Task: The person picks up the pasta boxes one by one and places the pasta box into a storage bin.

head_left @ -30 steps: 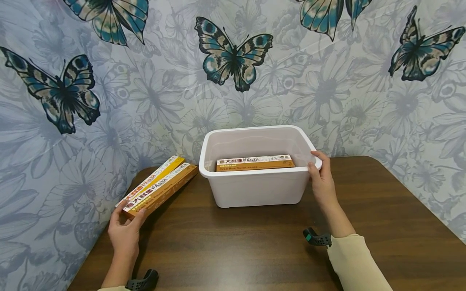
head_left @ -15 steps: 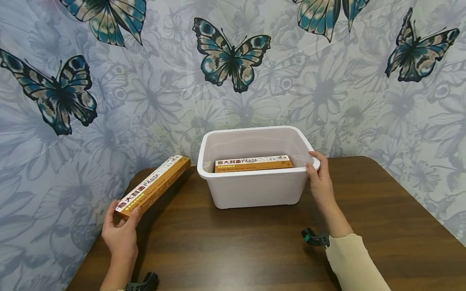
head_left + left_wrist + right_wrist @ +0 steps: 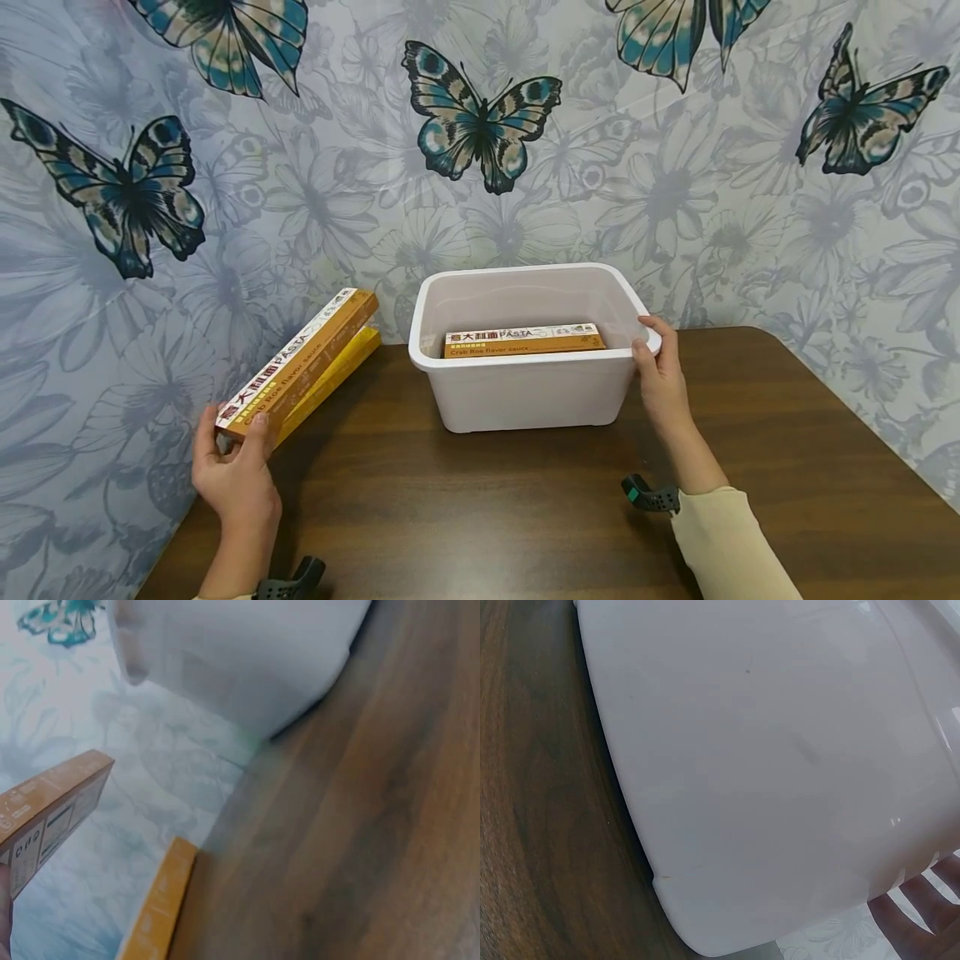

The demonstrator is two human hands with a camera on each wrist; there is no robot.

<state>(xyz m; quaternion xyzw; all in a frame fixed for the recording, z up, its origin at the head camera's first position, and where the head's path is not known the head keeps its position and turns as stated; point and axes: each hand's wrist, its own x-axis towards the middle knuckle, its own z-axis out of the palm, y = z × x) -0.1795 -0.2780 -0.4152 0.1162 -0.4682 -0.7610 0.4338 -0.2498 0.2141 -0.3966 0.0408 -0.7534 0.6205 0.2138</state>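
My left hand (image 3: 236, 483) grips the near end of an orange-brown pasta box (image 3: 303, 358) with a white label side, its far end tilted up. In the left wrist view that box (image 3: 52, 795) is apart from a yellow box (image 3: 161, 904), which lies lower on the table. The head view shows the yellow box (image 3: 330, 383) partly hidden behind the held one. At the right, my right hand (image 3: 662, 379) holds the rim corner of a white plastic bin (image 3: 532, 396), thumb outside. Another orange-brown pasta box (image 3: 523, 340) lies inside the bin; its lower part is hidden.
A brown wooden table (image 3: 465, 508) bears the bin near its back edge. Behind it hangs a pale flowered cloth or wallpaper (image 3: 675, 208) with butterflies. A dark band (image 3: 651, 495) is on the right wrist, another (image 3: 291, 581) on the left.
My left hand has shifted left and raised the orange-brown pasta box off to the left. The yellow box, hidden half a second ago, shows again below it. My right hand stays on the rim.
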